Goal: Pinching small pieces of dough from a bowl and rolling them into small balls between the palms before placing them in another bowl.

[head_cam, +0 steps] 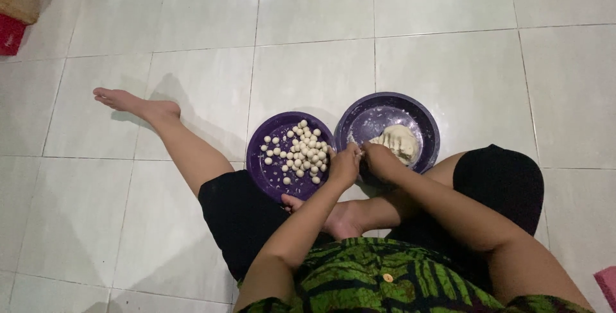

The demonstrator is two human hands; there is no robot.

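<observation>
I sit on a white tiled floor with two purple dishes in front of me. The purple plate (269, 172) on the left carries several small pale dough balls (300, 151). The deeper purple bowl (423, 124) on the right contains a lump of pale dough (399, 141). My left hand (344, 164) and my right hand (378, 159) meet between the two dishes, fingers curled together, pressed against each other at the bowl's near rim. Whatever lies between the palms is hidden.
My left leg stretches out to the left with the foot (125, 101) on the tiles. My right knee (500, 178) is bent beside the bowl. A red object (9, 34) sits at the far left edge, a pink one (606, 284) at the bottom right.
</observation>
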